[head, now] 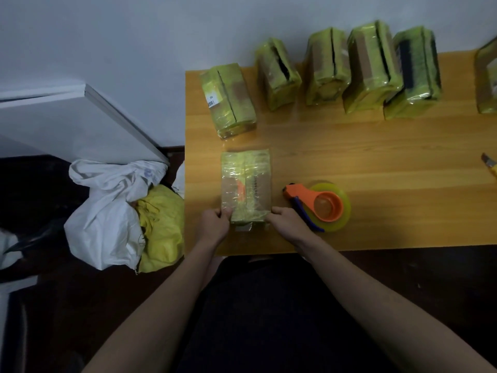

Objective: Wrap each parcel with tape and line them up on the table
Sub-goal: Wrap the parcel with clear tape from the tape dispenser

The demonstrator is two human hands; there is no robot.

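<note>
A flat parcel [245,184] wrapped in yellowish tape lies near the left front of the wooden table [363,157]. My left hand [215,223] grips its near left corner and my right hand [286,219] grips its near right corner. Just right of the parcel sits an orange tape dispenser [320,204] with a roll of yellow tape. Along the back of the table stand several taped parcels in a row, from the leftmost one [228,100] to one cut off at the right edge [488,79].
A yellow-handled cutter [490,168] lies at the table's right edge. On the floor left of the table are a white sack [107,211] and a yellow bag [161,227]. A white board [80,122] leans against the wall behind them.
</note>
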